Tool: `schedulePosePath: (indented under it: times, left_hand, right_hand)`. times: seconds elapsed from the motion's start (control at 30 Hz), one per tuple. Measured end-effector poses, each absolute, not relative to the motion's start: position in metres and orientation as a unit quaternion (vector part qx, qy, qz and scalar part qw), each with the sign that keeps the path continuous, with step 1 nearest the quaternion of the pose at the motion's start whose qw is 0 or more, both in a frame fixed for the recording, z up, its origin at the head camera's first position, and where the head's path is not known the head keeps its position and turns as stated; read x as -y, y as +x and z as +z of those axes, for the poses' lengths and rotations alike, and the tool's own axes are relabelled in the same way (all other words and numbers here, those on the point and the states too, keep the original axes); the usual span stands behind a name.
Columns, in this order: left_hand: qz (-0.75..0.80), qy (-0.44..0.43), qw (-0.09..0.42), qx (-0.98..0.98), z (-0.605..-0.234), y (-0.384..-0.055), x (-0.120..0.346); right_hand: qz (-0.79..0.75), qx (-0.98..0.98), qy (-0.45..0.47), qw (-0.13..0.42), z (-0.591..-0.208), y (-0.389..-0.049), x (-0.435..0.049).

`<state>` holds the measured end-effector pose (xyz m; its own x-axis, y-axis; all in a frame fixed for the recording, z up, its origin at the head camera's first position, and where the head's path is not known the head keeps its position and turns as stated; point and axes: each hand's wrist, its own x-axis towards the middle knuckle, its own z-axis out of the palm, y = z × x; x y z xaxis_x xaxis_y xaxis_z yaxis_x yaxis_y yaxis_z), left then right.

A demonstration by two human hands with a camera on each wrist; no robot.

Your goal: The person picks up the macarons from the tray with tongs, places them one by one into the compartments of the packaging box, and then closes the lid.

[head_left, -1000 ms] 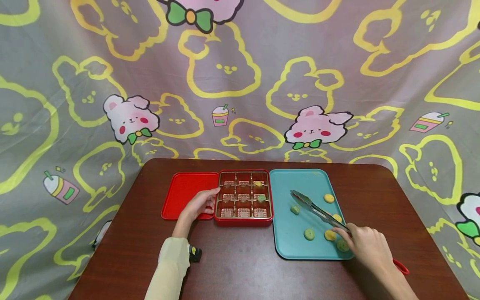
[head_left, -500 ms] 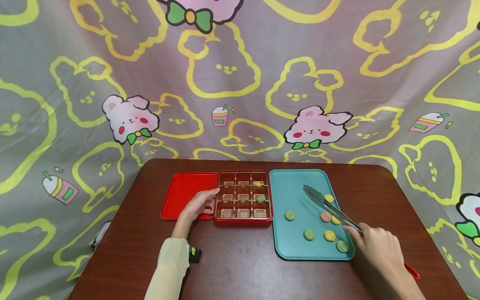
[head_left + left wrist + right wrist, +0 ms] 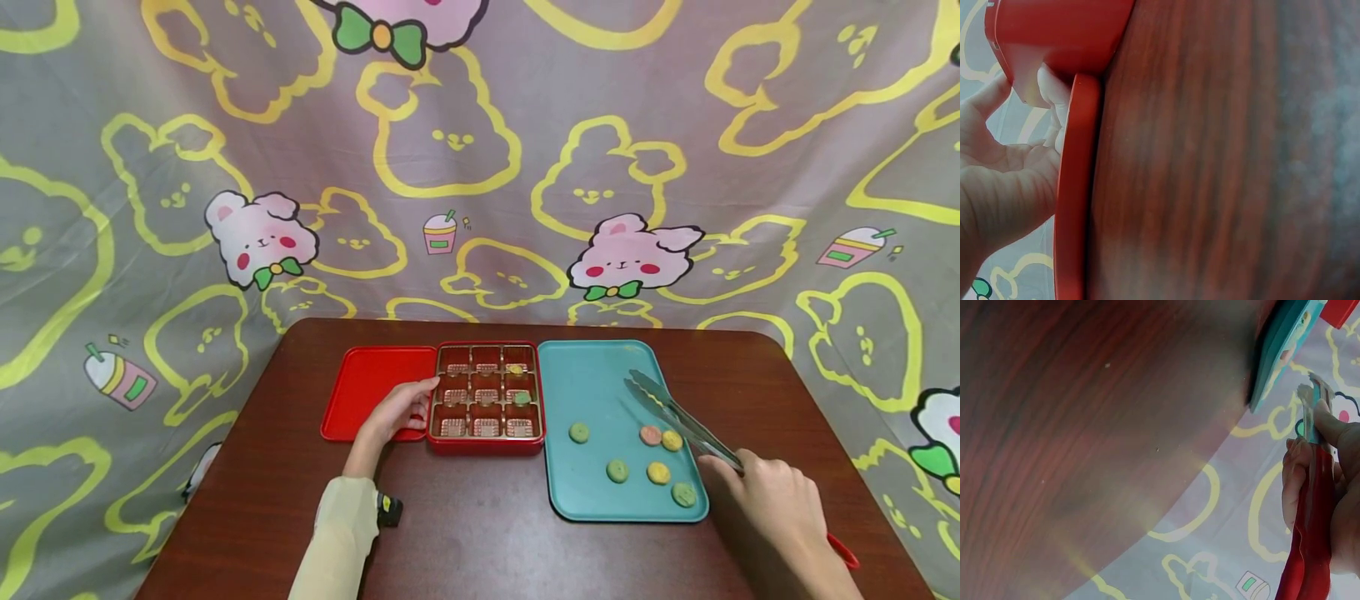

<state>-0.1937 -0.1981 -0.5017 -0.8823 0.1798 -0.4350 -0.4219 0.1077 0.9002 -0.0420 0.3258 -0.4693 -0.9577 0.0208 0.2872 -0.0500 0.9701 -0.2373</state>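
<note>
My left hand (image 3: 397, 411) rests against the left side of a red divided box (image 3: 486, 446), its fingertips at the rim. The left wrist view shows the hand's fingers against the outer wall of the box. My right hand (image 3: 776, 496) grips metal tongs (image 3: 686, 422) with red handles (image 3: 1315, 525). Their tips are over the right part of a teal tray (image 3: 585, 500), slightly apart, and I see nothing between them. A green cookie (image 3: 578, 432), a pink cookie (image 3: 650, 436), a yellow cookie (image 3: 658, 472) and several more lie on the tray.
A red lid or flat tray (image 3: 375, 375) lies left of the box, partly under my left forearm. Inside the box, a yellow cookie (image 3: 515, 369) sits in the far right compartment, and a green cookie (image 3: 522, 398) in the middle right one. The brown table (image 3: 480, 525) bears everything.
My right hand has moved right with the tongs, which have swung off the tray's middle, uncovering the pink cookie. The far yellow cookie no longer shows; the tongs cross its spot. The left hand stays.
</note>
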Motion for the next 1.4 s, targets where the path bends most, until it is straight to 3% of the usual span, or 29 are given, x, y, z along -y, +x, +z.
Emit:
schedulePosePath:
  times: [0.47,0.8,1.1,1.4]
  left_hand:
    - [0.659,-0.087,0.228,-0.711,-0.5025,-0.1940,0.1981]
    - [0.667,-0.071,0.229,-0.706,-0.5021,-0.1931,0.1986]
    - [0.664,-0.078,0.226,-0.709,-0.5018,-0.1920,0.1985]
    - [0.667,-0.085,0.223,-0.705,-0.5028,-0.1930,0.1975]
  right_hand:
    - [0.120,0.982,-0.009,0.144,-0.4727,-0.0418,-0.3294]
    - [0.120,0.987,-0.035,0.106,-0.4757,-0.0422,-0.3314]
    - [0.122,0.985,-0.031,0.115,-0.4772,-0.0425,-0.3294]
    - [0.123,0.988,-0.036,0.088,-0.4744,-0.0465,-0.3305]
